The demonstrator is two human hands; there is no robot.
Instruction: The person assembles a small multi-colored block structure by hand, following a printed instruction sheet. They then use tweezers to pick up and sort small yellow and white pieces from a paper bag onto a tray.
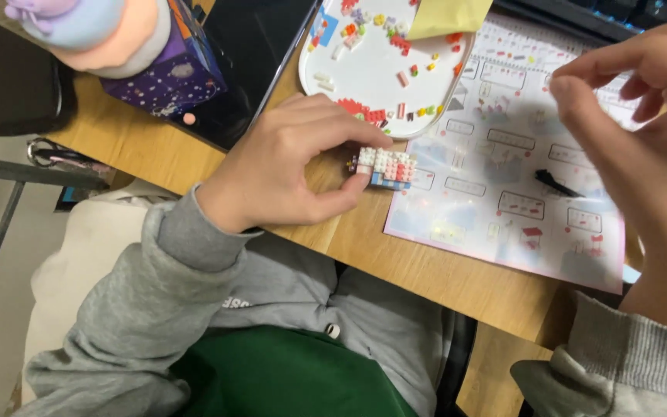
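A wooden surface (426, 266) carries a small build of white, pink and blue micro-bricks, the brick model (385, 167), which lies at its near edge, partly on the left margin of a printed instruction sheet (503, 170). The left hand (287, 166) is the nearer one: its grip closes on the model from the left, index finger over the top and thumb against the near side, so the model lies just right of that grip with its long axis running left to right. The right hand (642, 131) hovers above the sheet, well apart to the right, thumb and forefinger pinched together; whether they hold a piece cannot be told. A white oval tray (372, 73), just beyond the model, holds scattered loose bricks in red, yellow, pink and white. A black pointed tool (556, 184) lies on the sheet between the two hands.
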